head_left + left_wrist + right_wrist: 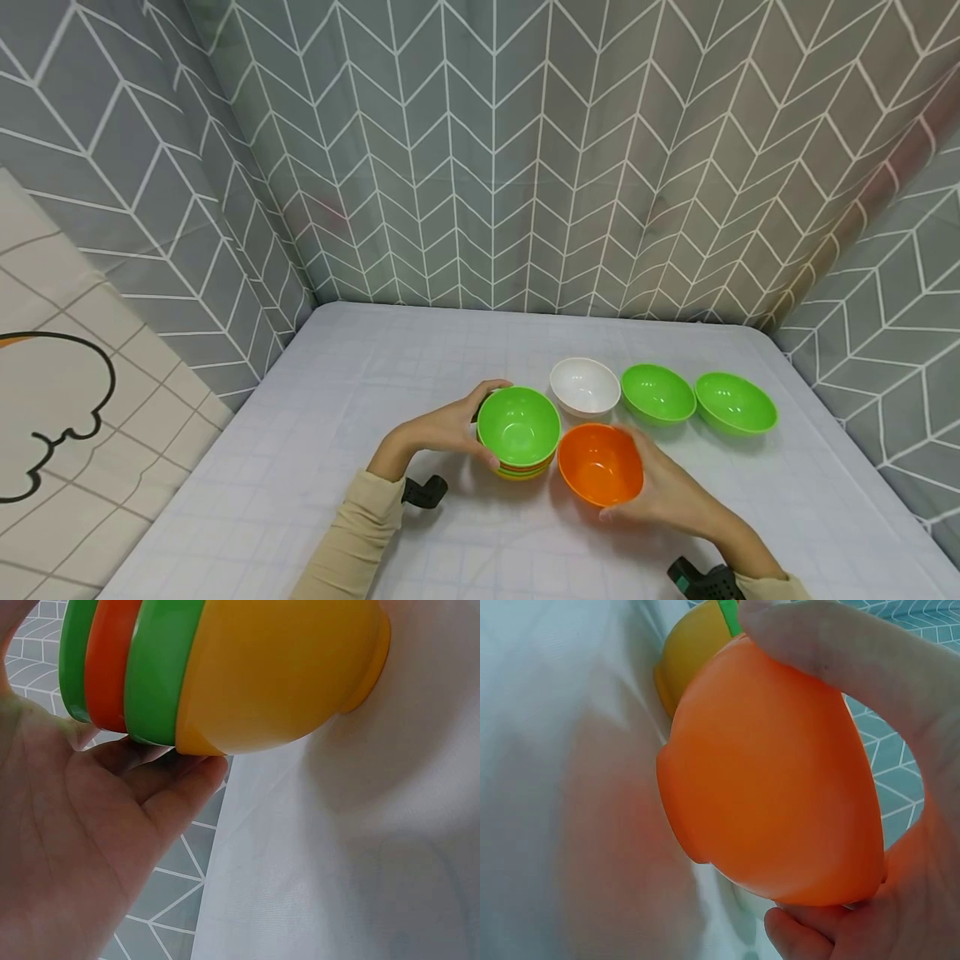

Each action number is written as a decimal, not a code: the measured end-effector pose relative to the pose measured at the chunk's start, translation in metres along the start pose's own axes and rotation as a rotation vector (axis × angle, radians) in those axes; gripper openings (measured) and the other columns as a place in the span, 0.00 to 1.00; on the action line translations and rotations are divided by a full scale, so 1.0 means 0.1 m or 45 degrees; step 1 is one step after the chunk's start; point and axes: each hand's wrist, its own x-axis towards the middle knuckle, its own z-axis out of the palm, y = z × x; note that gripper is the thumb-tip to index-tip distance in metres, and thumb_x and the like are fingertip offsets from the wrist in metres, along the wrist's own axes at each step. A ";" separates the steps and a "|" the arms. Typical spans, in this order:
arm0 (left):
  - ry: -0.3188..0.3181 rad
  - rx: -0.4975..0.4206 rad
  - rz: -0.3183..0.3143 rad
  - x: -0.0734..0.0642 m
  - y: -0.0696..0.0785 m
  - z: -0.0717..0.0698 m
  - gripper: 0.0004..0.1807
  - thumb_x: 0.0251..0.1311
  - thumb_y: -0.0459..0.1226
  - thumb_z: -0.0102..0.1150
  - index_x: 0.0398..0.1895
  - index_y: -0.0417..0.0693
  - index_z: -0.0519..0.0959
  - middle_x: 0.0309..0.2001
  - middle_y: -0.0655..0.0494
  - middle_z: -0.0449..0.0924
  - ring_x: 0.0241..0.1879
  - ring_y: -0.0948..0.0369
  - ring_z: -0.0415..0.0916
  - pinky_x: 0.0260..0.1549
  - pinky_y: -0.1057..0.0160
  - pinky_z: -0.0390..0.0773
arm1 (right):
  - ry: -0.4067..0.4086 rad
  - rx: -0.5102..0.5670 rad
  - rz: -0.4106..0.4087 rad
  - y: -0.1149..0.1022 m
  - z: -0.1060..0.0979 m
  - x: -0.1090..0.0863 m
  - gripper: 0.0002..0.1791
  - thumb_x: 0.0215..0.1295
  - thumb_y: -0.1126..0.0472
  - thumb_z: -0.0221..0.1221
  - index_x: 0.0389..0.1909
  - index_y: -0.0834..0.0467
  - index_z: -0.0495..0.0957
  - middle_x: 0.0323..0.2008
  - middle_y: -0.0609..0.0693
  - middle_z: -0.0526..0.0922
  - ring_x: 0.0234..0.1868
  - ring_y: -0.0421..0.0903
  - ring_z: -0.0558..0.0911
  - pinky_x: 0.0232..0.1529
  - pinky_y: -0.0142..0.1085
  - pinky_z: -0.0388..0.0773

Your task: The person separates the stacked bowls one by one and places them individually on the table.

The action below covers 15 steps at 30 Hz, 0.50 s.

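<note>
My left hand (448,425) holds a stack of nested bowls by its left side, thumb at the front. A green bowl (519,425) tops the stack. In the left wrist view an orange-red bowl (112,667) and another green bowl (161,675) lie beneath it, with a yellow bowl (277,675) lowest and my fingertips against them. Just right of the stack, my right hand (667,487) grips a single orange bowl (600,464) by its right side. The right wrist view shows that bowl tilted, thumb on one side and fingers on the other.
Behind the orange bowl stands a white bowl (585,387). To its right are two separate green bowls, a nearer one (658,394) and a far right one (737,403). A white cloth covers the table (300,467), and a patterned grey curtain (480,167) hangs along its back edge.
</note>
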 end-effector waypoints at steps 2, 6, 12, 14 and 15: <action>0.000 -0.001 -0.001 0.00 0.00 0.00 0.57 0.40 0.42 0.80 0.71 0.66 0.50 0.62 0.62 0.66 0.63 0.63 0.63 0.62 0.55 0.61 | -0.001 0.024 0.001 0.02 0.02 0.00 0.64 0.33 0.45 0.79 0.68 0.69 0.54 0.59 0.59 0.70 0.53 0.53 0.75 0.51 0.54 0.72; -0.001 -0.004 -0.002 0.00 0.00 0.00 0.57 0.40 0.42 0.79 0.71 0.65 0.50 0.62 0.62 0.66 0.63 0.63 0.63 0.62 0.55 0.61 | -0.002 0.031 -0.007 0.04 0.05 0.01 0.62 0.34 0.45 0.79 0.67 0.67 0.56 0.58 0.56 0.71 0.52 0.51 0.75 0.49 0.52 0.74; 0.000 0.001 -0.009 0.01 0.00 0.01 0.57 0.40 0.42 0.79 0.71 0.64 0.50 0.62 0.62 0.66 0.63 0.64 0.62 0.63 0.56 0.61 | 0.012 0.021 -0.013 0.05 0.07 0.01 0.62 0.33 0.45 0.79 0.67 0.67 0.57 0.59 0.57 0.70 0.52 0.51 0.75 0.50 0.52 0.74; 0.003 0.006 -0.010 0.00 0.00 0.01 0.57 0.40 0.43 0.79 0.71 0.64 0.50 0.62 0.62 0.66 0.63 0.64 0.63 0.63 0.57 0.61 | 0.016 0.018 -0.013 0.06 0.08 0.01 0.63 0.33 0.45 0.79 0.67 0.68 0.56 0.60 0.58 0.69 0.52 0.52 0.74 0.50 0.53 0.73; 0.005 0.009 -0.010 0.00 0.00 0.01 0.57 0.40 0.43 0.79 0.71 0.64 0.50 0.62 0.62 0.66 0.63 0.64 0.63 0.63 0.57 0.61 | 0.018 0.015 -0.013 0.06 0.09 0.01 0.63 0.33 0.45 0.79 0.67 0.68 0.56 0.60 0.59 0.69 0.53 0.52 0.75 0.50 0.54 0.73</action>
